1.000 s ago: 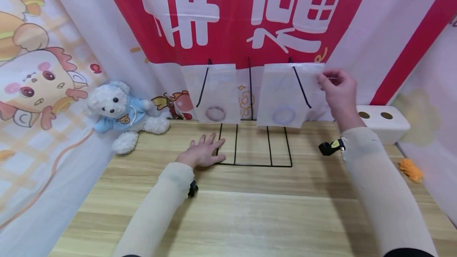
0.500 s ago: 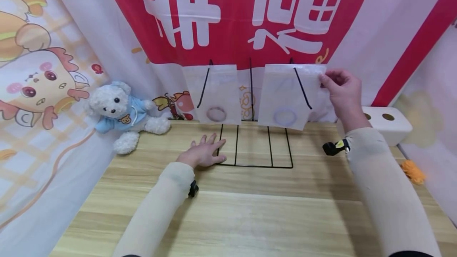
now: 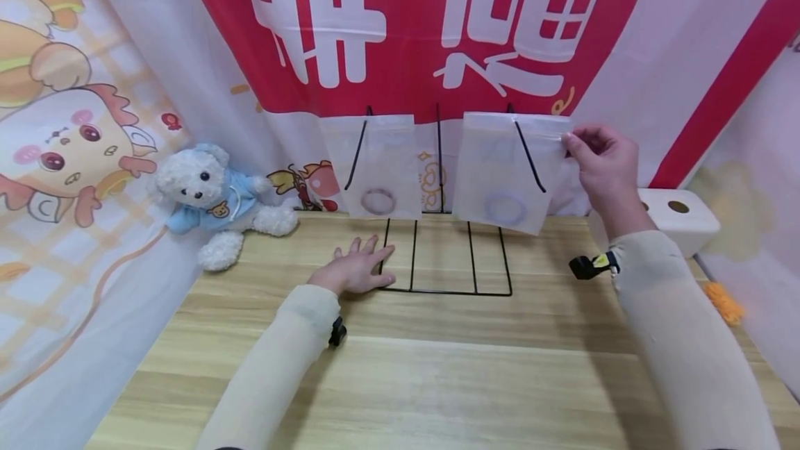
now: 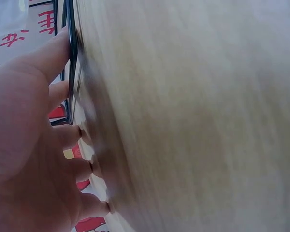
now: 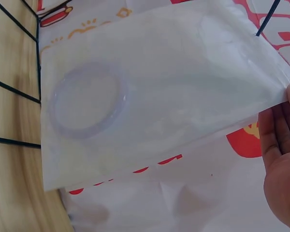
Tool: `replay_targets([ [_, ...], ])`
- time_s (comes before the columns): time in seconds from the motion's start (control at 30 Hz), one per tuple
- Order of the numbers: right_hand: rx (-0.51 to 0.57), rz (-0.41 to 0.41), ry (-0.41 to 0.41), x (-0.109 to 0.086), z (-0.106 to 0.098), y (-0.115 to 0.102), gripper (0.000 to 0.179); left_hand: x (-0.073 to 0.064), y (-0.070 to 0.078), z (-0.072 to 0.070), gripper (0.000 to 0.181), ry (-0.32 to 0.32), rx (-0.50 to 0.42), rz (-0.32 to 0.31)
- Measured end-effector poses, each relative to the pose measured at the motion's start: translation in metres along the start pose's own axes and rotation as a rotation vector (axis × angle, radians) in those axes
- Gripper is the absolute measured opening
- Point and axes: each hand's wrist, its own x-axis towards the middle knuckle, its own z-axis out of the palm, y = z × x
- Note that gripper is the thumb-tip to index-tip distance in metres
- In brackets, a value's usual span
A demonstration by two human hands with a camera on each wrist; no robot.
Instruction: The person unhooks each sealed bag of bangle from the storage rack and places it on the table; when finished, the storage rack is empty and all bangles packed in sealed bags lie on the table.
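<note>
A black wire display rack [image 3: 445, 291] stands on the table, its base frame lying flat. Two translucent plastic bags hang from its prongs. In the right bag [image 3: 494, 165] is a pale lilac bangle [image 5: 120, 104]; the left bag [image 3: 390, 158] has a darker, brownish ring low inside it. My right hand [image 3: 607, 165] pinches the upper right edge of the right bag, which hangs tilted with a prong at its top. My left hand [image 3: 353, 273] has its fingers spread, fingertips on the table and thumb at the left corner of the rack's base.
A white plush bear [image 3: 212, 193] in a blue hoodie sits at the left. Behind my right wrist stands a white box [image 3: 694, 228] with round holes. An orange yarn bundle [image 3: 723, 303] lies at the table's right edge. Printed fabric [image 3: 412, 33] hangs behind the rack.
My right hand has shifted slightly right and down, still pinching the bag. The right bag's lower end has swung to the right and down. My left hand stays in place.
</note>
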Motion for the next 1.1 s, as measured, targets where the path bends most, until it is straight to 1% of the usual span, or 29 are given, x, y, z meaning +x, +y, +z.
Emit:
replay_targets([
  [0.17,0.003,-0.052,-0.006,-0.007,-0.004,-0.001,0.047,0.0,0.0,-0.001,0.08,0.001,0.003,0.0],
  [0.23,0.006,-0.075,-0.01,-0.011,-0.006,0.0,0.044,-0.002,0.003,-0.003,0.079,0.0,0.005,0.004],
  [0.4,-0.023,-0.111,-0.003,-0.02,-0.01,0.003,0.045,-0.003,0.004,-0.003,0.079,-0.012,-0.009,0.007],
  [0.53,-0.038,-0.126,0.005,-0.025,-0.012,0.003,0.044,0.003,-0.002,0.0,0.083,-0.013,-0.034,0.008],
  [0.67,-0.044,-0.142,0.005,-0.031,-0.015,0.004,0.041,0.012,-0.011,0.007,0.086,-0.005,-0.058,0.017],
  [0.77,-0.05,-0.153,0.009,-0.035,-0.017,0.004,0.041,0.014,-0.011,0.008,0.087,-0.012,-0.061,0.013],
  [0.87,-0.045,-0.167,0.011,-0.04,-0.02,0.004,0.04,0.009,-0.005,0.003,0.085,-0.02,-0.06,0.005],
  [0.97,-0.039,-0.186,0.009,-0.044,-0.023,0.004,0.036,0.001,0.001,-0.002,0.082,-0.014,-0.046,0.003],
  [1.1,-0.047,-0.201,0.008,-0.05,-0.024,0.004,0.029,-0.005,0.004,-0.004,0.08,-0.008,-0.023,0.002],
])
